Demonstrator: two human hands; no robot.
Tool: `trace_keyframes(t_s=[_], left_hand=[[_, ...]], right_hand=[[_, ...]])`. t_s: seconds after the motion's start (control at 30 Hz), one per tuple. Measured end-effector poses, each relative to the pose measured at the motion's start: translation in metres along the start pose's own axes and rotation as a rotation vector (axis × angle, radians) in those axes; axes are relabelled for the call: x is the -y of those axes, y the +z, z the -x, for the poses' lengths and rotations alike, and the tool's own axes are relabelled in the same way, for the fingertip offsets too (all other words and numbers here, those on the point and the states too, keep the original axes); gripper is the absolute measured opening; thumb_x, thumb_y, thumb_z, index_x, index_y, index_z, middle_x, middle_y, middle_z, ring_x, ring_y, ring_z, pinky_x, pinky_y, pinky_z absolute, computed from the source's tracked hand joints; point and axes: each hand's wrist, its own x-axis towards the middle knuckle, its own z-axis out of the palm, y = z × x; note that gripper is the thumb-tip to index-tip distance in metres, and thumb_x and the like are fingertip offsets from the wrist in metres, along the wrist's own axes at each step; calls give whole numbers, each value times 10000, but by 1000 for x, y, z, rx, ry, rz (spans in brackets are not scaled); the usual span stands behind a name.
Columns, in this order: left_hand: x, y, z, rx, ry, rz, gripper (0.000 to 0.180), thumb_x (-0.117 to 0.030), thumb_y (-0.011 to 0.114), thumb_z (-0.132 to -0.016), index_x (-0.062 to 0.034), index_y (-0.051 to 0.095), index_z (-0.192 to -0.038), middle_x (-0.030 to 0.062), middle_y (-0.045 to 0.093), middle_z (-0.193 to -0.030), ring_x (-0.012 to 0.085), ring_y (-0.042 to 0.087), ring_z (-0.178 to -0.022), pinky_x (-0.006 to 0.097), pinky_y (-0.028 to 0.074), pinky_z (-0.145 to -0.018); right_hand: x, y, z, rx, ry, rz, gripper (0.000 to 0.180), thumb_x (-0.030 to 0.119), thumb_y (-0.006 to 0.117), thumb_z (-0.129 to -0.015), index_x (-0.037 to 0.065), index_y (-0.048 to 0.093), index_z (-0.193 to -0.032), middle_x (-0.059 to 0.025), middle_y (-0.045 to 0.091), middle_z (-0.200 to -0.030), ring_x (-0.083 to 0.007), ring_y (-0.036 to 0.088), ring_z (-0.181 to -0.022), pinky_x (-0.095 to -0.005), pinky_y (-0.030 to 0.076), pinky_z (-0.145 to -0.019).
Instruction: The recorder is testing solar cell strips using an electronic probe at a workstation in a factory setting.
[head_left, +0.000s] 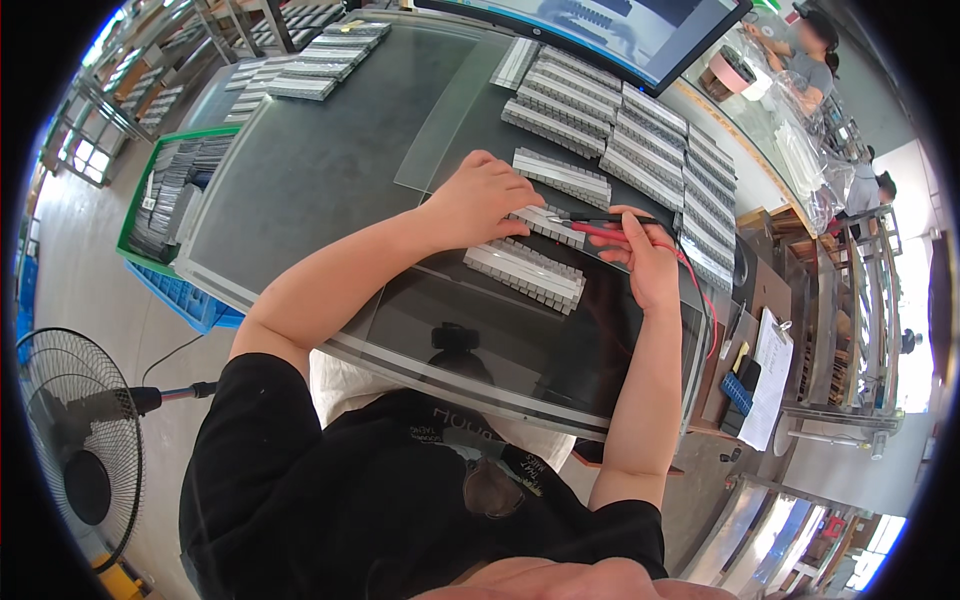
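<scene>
My left hand [482, 203] reaches over the left end of a grey segmented strip [553, 226], with fingers on its far side and thumb on the near side, gripping it against the dark glass top. In my right hand [648, 262] are two pen-like test probes, one black [597, 218] and one red [608, 236], pinched together. Their metal tips point left, onto or just above the strip; contact is too fine to tell. A similar strip [525, 273] lies nearer to me, and another [562, 177] lies just beyond.
Rows of similar strips [640, 150] cover the table's far right, below a monitor [620, 35]. More strips [330, 60] sit at the far left. A green crate [145, 200] stands left, a fan [85, 440] lower left, a clipboard [768, 380] right. Co-workers [808, 70] are beyond.
</scene>
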Motion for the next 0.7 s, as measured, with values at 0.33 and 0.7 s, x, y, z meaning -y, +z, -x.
trace_keyframes(t_s=[0.33, 0.7], left_hand=[[-1, 0, 0, -10, 9, -25, 329, -287, 655, -738, -138, 589, -1023, -7, 593, -980, 170, 517, -971, 351, 325, -900], [-41, -31, 6, 200, -133, 204, 350, -265, 672, -731, -122, 589, -1040, 22, 598, -1000, 196, 524, -974, 354, 331, -901]], right_hand=[[-6, -2, -1, -3, -38, -143, 279, 208, 445, -926, -13, 540, -1069, -129, 613, -884, -215, 643, -761, -252, 517, -573], [-4, -18, -5, -137, -184, -597, 402, 347, 394, -932, -4, 543, -1062, -75, 566, -776, -189, 598, -626, -281, 480, -502]])
